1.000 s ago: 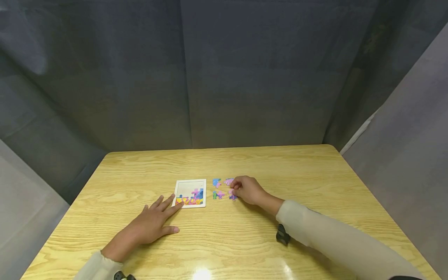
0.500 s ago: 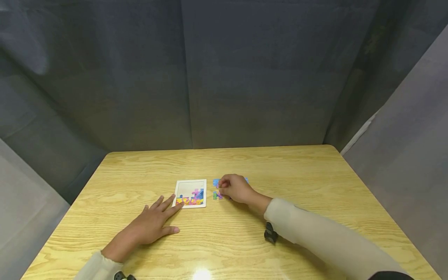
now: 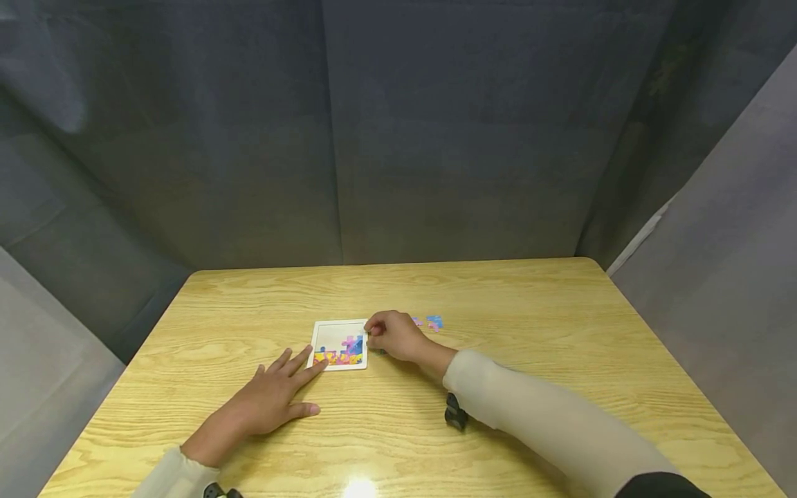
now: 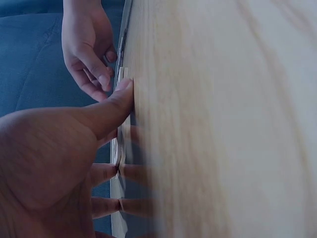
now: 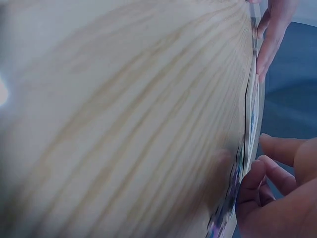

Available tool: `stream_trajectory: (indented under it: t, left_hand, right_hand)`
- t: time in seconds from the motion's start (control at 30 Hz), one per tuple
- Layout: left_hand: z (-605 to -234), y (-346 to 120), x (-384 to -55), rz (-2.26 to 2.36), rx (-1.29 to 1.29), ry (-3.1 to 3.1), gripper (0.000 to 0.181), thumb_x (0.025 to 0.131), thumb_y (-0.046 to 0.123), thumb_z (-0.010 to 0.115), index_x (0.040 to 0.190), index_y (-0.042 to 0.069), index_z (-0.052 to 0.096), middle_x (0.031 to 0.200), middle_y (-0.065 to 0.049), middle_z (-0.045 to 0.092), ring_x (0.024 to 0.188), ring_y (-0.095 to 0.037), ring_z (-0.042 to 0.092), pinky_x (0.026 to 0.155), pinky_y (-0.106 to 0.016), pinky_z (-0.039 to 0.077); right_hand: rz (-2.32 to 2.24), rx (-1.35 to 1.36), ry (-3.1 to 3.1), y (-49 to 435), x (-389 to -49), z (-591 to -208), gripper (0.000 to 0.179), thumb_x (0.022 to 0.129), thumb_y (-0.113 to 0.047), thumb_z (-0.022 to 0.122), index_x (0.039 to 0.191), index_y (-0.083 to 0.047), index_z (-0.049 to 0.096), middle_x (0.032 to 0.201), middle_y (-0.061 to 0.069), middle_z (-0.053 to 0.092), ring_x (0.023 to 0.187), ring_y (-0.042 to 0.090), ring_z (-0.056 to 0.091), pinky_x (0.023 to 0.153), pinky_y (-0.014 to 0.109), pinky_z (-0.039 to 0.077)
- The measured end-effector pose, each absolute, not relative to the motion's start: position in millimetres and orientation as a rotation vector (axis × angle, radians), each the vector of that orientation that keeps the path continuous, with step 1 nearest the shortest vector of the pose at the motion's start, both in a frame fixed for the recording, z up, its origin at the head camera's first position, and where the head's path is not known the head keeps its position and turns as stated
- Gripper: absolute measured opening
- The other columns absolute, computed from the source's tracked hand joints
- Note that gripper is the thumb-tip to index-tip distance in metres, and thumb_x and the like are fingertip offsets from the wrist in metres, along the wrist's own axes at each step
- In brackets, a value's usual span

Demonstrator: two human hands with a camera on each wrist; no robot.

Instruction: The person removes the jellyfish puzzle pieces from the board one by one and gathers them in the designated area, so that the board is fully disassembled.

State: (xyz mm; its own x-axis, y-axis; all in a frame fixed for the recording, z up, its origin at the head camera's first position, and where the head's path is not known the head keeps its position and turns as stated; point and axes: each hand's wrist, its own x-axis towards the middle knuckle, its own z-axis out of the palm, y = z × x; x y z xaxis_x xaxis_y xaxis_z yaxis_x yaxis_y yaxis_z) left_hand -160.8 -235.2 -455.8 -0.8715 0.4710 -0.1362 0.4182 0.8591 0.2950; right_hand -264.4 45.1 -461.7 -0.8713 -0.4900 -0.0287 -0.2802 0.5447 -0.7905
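Note:
My left hand lies with its fingers spread on the table, and its fingertips touch the lower left edge of a small white puzzle frame. Colourful jigsaw pieces fill the frame's bottom and climb its right side; the upper left shows bare backing. My right hand hovers over the frame's right edge, thumb and index finger bent toward each other. No piece shows clearly between those fingertips, in the head view or in the right wrist view. Its fingers and palm hide most loose pieces beside the frame.
A blue and pink loose piece lies right of my right hand, with part of a pink piece beside it. A wood-grain table carries everything. Dark curtains hang behind its far edge.
My right hand has moved left, from over the loose pieces to the frame's right edge. Loose pieces at the right have come into view. My left hand has stayed still.

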Motion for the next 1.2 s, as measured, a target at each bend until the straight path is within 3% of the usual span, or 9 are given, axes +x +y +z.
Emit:
stream_trajectory:
  t: [0.4, 0.77, 1.03, 1.2]
  left_hand:
    - [-452.5, -233.3, -160.2, 0.375, 0.695, 2.833, 0.077, 0.097, 0.059, 0.061, 0.162, 0.025, 0.037, 0.170, -0.016, 0.022, 0.151, -0.055, 0.021, 0.102, -0.086, 0.027]
    - [-452.7, -233.6, -159.9, 0.382, 0.695, 2.834, 0.077, 0.097, 0.058, 0.062, 0.162, 0.024, 0.037, 0.170, -0.016, 0.022, 0.151, -0.055, 0.021, 0.102, -0.086, 0.026]
    - [-453.5, -234.2, -160.3, 0.388, 0.680, 2.825, 0.077, 0.097, 0.059, 0.061, 0.162, 0.025, 0.037, 0.171, -0.015, 0.021, 0.152, -0.054, 0.020, 0.103, -0.086, 0.025]
    - [-453.6, -234.9, -160.1, 0.393, 0.681, 2.822, 0.077, 0.097, 0.059, 0.061, 0.162, 0.025, 0.037, 0.171, -0.016, 0.020, 0.152, -0.055, 0.020, 0.103, -0.086, 0.025]
  right_hand:
    - [-1.088, -0.648, 2.621, 26.3, -266.3, -462.8, 0.022, 0.089, -0.008, 0.082, 0.110, -0.004, 0.075, 0.100, 0.005, 0.068, 0.091, 0.015, 0.057, 0.088, 0.034, 0.052]
    - [-1.022, -0.690, 2.662, 22.2, -265.3, -459.0, 0.025, 0.086, -0.005, 0.084, 0.103, -0.011, 0.067, 0.097, 0.005, 0.063, 0.087, 0.014, 0.052, 0.079, 0.029, 0.048]
    - [-1.113, -0.669, 2.618, 20.5, -265.5, -457.4, 0.014, 0.094, -0.003, 0.075, 0.100, -0.010, 0.064, 0.086, 0.000, 0.062, 0.075, 0.013, 0.054, 0.067, 0.024, 0.046]
    - [-1.152, -0.634, 2.628, 19.2, -266.9, -457.7, 0.013, 0.094, -0.003, 0.074, 0.101, -0.011, 0.066, 0.084, -0.001, 0.062, 0.073, 0.012, 0.054, 0.067, 0.024, 0.045]
